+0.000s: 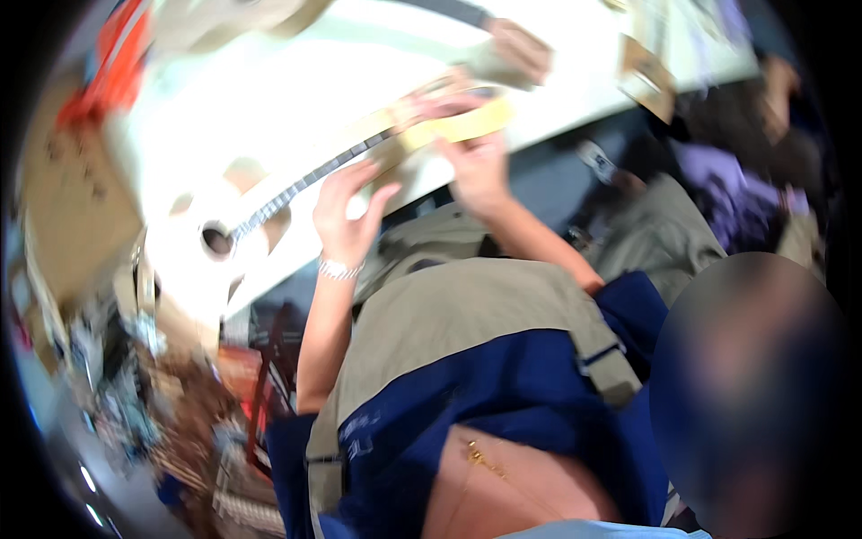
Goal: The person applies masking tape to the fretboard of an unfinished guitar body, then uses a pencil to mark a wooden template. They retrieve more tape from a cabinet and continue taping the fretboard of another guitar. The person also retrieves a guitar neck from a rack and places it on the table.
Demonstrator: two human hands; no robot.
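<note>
A small white guitar (184, 260) lies slantwise on the bright table, its round sound hole toward the left. Its dark fretted neck (310, 180) runs up to the right, toward my hands. Beside the neck my left hand (346, 211) is open, thumb apart from the fingers; a bracelet circles that wrist. Near the head end, my right hand (478, 166) is closed around a roll of yellow tape (480, 121). Motion smears the fingertips and the headstock there, so I cannot tell whether the tape touches the guitar.
Another instrument's brown headstock (521, 52) lies farther back on the table (341, 58). At the left stand a large cardboard box (76, 198) and an orange-red cloth or bag (112, 67). A cardboard piece (646, 79) sits at the right table edge. Another person in purple (732, 193) is nearby.
</note>
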